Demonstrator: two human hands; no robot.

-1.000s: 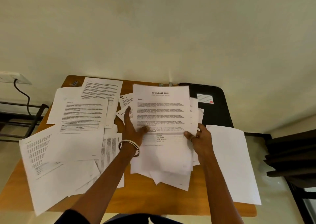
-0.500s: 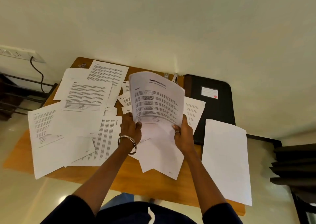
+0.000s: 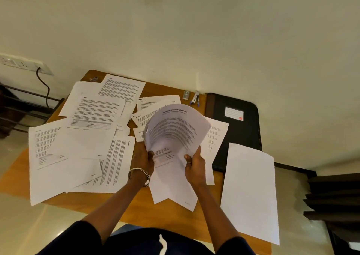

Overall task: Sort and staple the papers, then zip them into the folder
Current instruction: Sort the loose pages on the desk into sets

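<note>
Now the gathered sheaf of papers (image 3: 175, 136), top page headed as a health report, is lifted off the worktop (image 3: 136, 206) and bowed into an arch between both hands. One second back it lay flat under spread fingers; half a second back it was only starting to rise. The print is motion-blurred, so the sheaf is moving.

Left hand (image 3: 143, 157): clenched on the sheaf's near-left edge, thumb on top. Right hand (image 3: 194, 165): clenched on the near-right edge, thumb over the page, ring visible. Lower sheets hang unevenly below the hands, corners splayed, not yet squared.

Judgement: gathering of this set looks done; next is likely tapping the edges even before stapling. Risk: a loose lower sheet slipping out.

Outward from the hands:
- Stapler (image 3: 195, 98), beyond the sheaf at the far edge, untouched, next to a small grey box (image 3: 186, 95), possibly staples.
- Black zip folder (image 3: 235, 126), to the right of and beyond the right hand, closed, flat.
- Blank sheet (image 3: 251, 192), right of the right hand, overhanging the near edge.
- Loose printed pages (image 3: 93, 118), left of the left hand, overlapping, still unsorted; more lie just beyond the sheaf.
</note>
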